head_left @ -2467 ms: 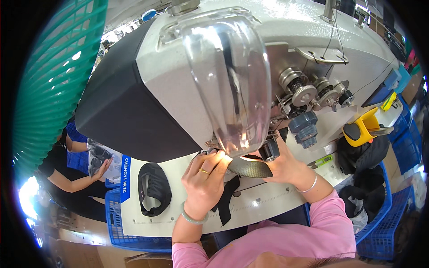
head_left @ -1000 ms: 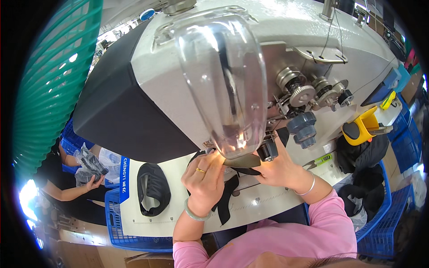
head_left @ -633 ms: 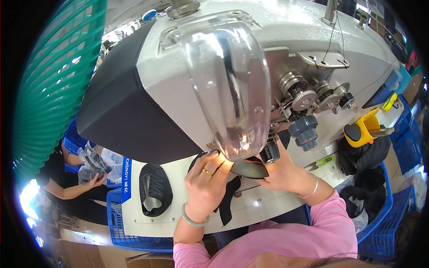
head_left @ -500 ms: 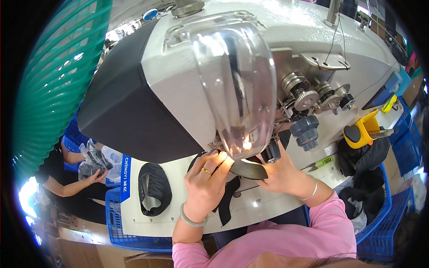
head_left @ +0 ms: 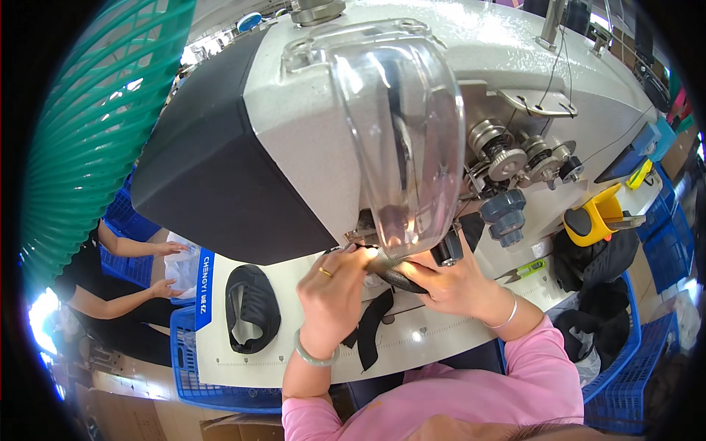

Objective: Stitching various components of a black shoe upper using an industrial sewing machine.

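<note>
Vs half a second ago: right hand [head_left: 460, 283] is in closer to left hand [head_left: 329, 283], and the dark mesh piece [head_left: 401, 281] is bunched into a short curve between them — its flat tail reached further right before. Left fingers are bunched, tips pinching the piece's left side; right thumb and forefinger are closed on its right side (remaining right fingers partly hidden). Co-worker's hands [head_left: 163, 288] are apart now; the dark bagged bundle they held is out of their grip. Black shoe upper [head_left: 253, 309] hasn't moved on the table.

Edges: piece sits right under the clear guard [head_left: 401, 147] of the sewing machine [head_left: 294, 154] — tight above the fingertips. White tabletop [head_left: 434, 328] shows between shoe upper and left wrist, and from the piece down to the front edge; black strip [head_left: 375, 331] lies in that stretch. Green snips [head_left: 523, 270] are just right of the right wrist.

Writing: blue panel [head_left: 204, 287] at table's left carries white lettering; small scale-like marks run along the front edge.
</note>
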